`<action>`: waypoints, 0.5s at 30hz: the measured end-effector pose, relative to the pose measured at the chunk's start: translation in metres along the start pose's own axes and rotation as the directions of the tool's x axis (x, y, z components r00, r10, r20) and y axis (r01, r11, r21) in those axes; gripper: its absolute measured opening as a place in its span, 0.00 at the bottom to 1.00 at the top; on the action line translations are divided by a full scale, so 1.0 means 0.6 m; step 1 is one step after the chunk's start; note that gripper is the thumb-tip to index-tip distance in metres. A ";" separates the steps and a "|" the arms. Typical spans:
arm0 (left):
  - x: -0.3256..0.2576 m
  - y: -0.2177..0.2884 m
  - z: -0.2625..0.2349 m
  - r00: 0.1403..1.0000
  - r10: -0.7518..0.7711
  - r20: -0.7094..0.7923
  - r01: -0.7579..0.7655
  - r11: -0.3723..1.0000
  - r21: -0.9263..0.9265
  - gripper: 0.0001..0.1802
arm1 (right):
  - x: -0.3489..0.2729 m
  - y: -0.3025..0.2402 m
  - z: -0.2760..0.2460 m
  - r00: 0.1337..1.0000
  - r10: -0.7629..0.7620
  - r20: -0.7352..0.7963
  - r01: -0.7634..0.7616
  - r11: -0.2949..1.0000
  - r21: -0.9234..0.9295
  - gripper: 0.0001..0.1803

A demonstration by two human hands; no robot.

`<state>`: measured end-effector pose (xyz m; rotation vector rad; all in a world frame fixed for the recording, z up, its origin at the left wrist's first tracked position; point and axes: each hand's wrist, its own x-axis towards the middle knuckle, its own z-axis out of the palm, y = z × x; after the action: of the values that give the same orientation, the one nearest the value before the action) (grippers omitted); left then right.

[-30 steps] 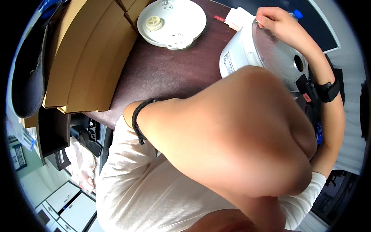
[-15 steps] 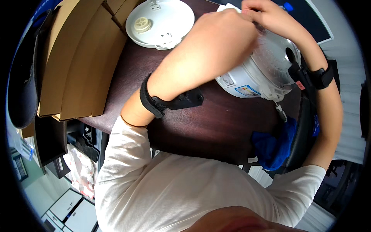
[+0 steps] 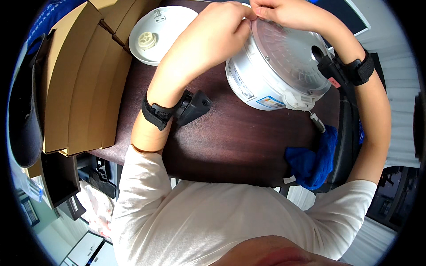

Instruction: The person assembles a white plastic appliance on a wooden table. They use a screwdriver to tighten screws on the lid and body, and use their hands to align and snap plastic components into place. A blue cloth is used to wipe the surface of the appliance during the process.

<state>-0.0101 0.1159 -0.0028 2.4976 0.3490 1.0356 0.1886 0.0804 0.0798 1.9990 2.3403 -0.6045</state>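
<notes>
A white rice cooker stands tilted in view at the far right of the table, with a translucent ribbed plate on its top. At its far left rim, my left hand is closed, the thumb and fingers pinched together. My right hand meets it there, fingers bent in and close to the left fingertips. Whatever the two hands pinch is hidden behind the fingers. Left of them lies a round white lid cover, inner side up, bearing a cream-coloured round valve.
Tall brown cardboard boxes line the table's left side. On the dark brown table, a blue cloth lies at the right edge, below a slim grey-and-white handle-like piece. A dark screen stands behind the cooker.
My left hand has drawn back from over the cooker toward its far left rim, uncovering more of the top plate. The whole view has shifted, placing the cooker farther left.
</notes>
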 end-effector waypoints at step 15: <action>0.007 -0.023 0.012 0.984 -0.179 -0.020 0.178 0.982 -0.064 0.14 | 0.000 -0.010 0.004 0.999 0.042 -0.028 -0.041 0.999 0.034 0.12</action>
<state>-0.0029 0.1274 -0.0113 2.3509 0.5303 0.9918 0.1826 0.0789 0.0791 2.0785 2.3133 -0.6219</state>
